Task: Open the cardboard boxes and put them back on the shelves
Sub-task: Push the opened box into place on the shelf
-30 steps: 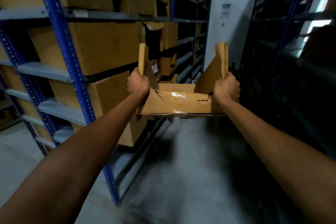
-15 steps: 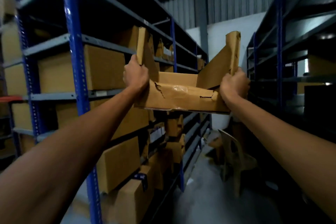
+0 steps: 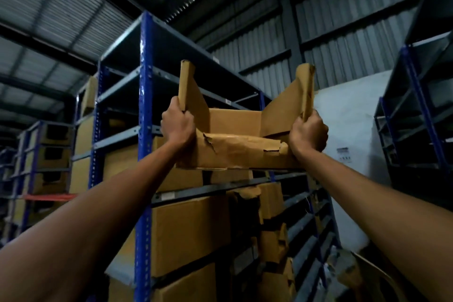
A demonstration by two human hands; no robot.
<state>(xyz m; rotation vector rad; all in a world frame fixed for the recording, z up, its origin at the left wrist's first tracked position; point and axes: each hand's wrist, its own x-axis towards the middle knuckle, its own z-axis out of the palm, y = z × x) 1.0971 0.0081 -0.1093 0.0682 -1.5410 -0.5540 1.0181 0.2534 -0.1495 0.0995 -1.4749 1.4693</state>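
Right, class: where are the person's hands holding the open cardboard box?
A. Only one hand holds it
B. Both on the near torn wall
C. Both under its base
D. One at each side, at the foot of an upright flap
D: the left hand and right hand each grip one side of the cardboard box, below a raised flap.

Dim, shadowy, softly blurred, wide-angle bending at edges.
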